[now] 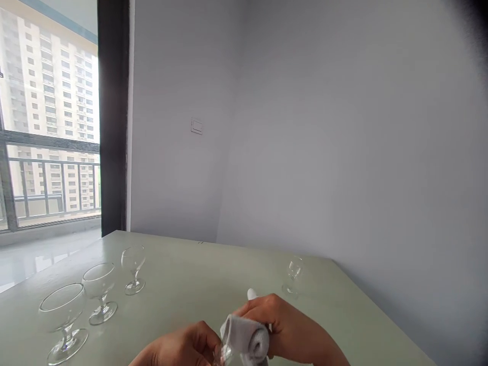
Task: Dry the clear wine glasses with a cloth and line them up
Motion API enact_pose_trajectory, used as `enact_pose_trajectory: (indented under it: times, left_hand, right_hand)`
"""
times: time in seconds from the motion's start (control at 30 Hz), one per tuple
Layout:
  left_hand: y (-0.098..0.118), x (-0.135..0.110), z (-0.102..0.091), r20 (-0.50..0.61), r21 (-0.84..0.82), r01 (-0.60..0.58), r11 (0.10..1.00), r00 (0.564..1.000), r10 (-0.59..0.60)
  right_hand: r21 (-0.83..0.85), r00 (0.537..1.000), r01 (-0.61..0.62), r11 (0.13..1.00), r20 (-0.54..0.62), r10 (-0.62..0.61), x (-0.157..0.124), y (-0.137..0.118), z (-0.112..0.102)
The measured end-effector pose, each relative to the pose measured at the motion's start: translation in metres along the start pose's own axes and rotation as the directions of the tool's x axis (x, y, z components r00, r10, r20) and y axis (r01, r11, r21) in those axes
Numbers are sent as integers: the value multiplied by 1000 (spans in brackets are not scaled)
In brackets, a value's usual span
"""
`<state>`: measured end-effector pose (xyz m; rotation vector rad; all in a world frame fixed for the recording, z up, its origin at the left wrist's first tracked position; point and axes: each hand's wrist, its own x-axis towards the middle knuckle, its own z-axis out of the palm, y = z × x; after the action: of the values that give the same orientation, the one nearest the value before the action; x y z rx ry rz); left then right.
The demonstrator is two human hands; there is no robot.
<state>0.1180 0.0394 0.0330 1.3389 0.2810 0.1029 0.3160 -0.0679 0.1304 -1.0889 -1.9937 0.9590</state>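
My left hand (181, 346), at the bottom edge of the head view, has its fingers closed round a clear wine glass (226, 354), mostly hidden by the hand, the cloth and the frame edge. A light grey cloth (242, 331), folded with a rolled end, is gripped in my right hand (292, 329). The cloth lies against the glass, over its upper part as far as I can see. A small white tip (251, 294) pokes out beyond my right fingers; whether it belongs to the cloth I cannot tell.
Three stemmed glasses stand upright in a row on the left of the pale green table (183, 284): a near one (67, 340), a middle one (102, 307) and a far one (134, 282). Another glass (293, 269) stands at the far right. Walls border the table's back and right.
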Motion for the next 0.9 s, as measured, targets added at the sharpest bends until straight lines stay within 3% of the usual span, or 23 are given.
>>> enact_pose_trajectory:
  times: [0.07, 0.2, 0.33, 0.43, 0.53, 0.63, 0.7, 0.8, 0.9]
  left_hand:
    - [1, 1, 4, -12, 44, -5, 999, 1000, 5]
    - [0, 7, 14, -157, 162, -94, 982, 980, 119]
    - [-5, 17, 21, -325, 392, -55, 918, 926, 194]
    - [-9, 18, 19, -453, 705, 66, 706, 808, 378]
    - [-16, 15, 11, -433, 877, 151, 455, 657, 617]
    - [-23, 13, 1, -397, 915, 178, 361, 550, 735]
    - [-25, 13, -6, -421, 905, 176, 387, 490, 763]
    - [-23, 13, -12, -578, 807, 160, 568, 412, 704]
    - [-17, 11, -13, -698, 677, 105, 729, 407, 590]
  right_hand:
    - [-33, 999, 47, 998, -19, -47, 7, 4, 8]
    - [-113, 970, -12, 993, -244, -16, 13, 22, 3]
    - [12, 949, -96, 995, -300, 95, 15, 43, -8]
    - [176, 922, -143, 974, -333, 196, 20, 61, -7]
    - [320, 867, -212, 923, -373, 329, 27, 77, -1]
    - [355, 861, -216, 910, -370, 349, 31, 86, 2]
    - [354, 867, -192, 915, -376, 327, 29, 87, 0]
    - [260, 871, -230, 938, -376, 317, 21, 83, -6]
    - [-79, 852, -309, 948, -467, 238, 15, 80, -11]
